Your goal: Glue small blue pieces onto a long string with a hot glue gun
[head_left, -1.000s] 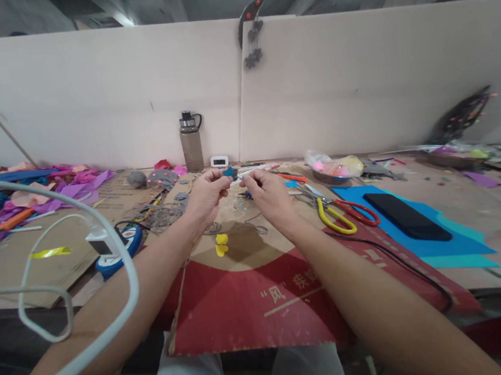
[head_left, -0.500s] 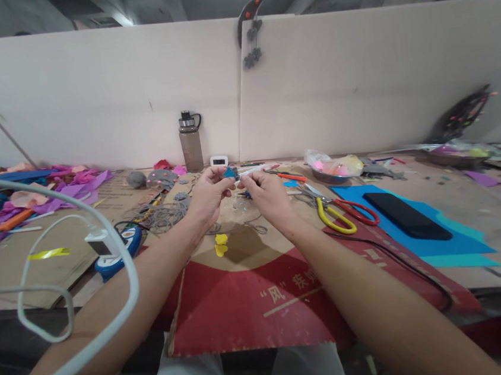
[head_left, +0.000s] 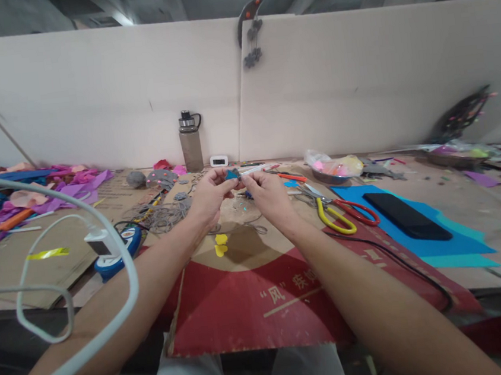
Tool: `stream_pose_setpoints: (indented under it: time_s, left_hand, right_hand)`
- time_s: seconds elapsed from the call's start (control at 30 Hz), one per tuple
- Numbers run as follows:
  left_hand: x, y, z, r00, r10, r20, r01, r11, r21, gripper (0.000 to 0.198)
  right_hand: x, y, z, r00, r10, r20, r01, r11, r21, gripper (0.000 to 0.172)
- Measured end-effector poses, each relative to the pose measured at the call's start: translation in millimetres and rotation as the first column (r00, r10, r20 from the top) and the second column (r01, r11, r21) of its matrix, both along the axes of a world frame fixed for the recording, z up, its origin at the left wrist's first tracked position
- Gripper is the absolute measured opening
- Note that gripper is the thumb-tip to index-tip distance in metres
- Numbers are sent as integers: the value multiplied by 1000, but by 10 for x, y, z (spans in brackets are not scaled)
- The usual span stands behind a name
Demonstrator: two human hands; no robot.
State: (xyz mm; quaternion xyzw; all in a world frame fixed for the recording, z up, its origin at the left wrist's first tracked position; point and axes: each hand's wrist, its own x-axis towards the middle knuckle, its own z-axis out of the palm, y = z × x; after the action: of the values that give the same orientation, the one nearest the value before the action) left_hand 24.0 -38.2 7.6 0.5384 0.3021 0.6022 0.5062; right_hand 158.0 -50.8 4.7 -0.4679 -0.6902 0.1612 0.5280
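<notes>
The left hand [head_left: 209,199] pinched a small blue piece [head_left: 231,174] above the cardboard sheet [head_left: 249,307]; the right hand [head_left: 267,196] was bunched just beside it, though whether it gripped anything could not be told. With so little to hold, the piece could have slipped and dropped among the grey wire tangle [head_left: 161,216] or the yellow pieces [head_left: 221,245]. The white cable [head_left: 130,271], looping across the view of the left forearm, might have snagged during a quick pull.
</notes>
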Motion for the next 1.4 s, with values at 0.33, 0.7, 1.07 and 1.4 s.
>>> stream_pose_setpoints:
  time_s: [0.33, 0.7, 1.07, 1.4]
  left_hand:
    - [-67, 31, 28, 983, -13, -183, 31, 995, 94, 12]
    - [-103, 73, 3, 968, -68, -241, 83, 995, 52, 14]
    - [-77, 70, -8, 968, -68, -242, 77, 997, 29, 17]
    - [-93, 59, 8, 955, -76, -285, 77, 997, -9, 13]
  right_hand:
    - [14, -2, 3, 1000, -18, -1, 18, 1000, 5, 31]
    - [19, 1, 5, 997, -35, 73, 34, 999, 13, 29]
    - [47, 10, 9, 993, -9, 115, 9, 1000, 3, 29]
    - [55, -1, 29, 991, -38, 127, 48, 996, -74, 30]
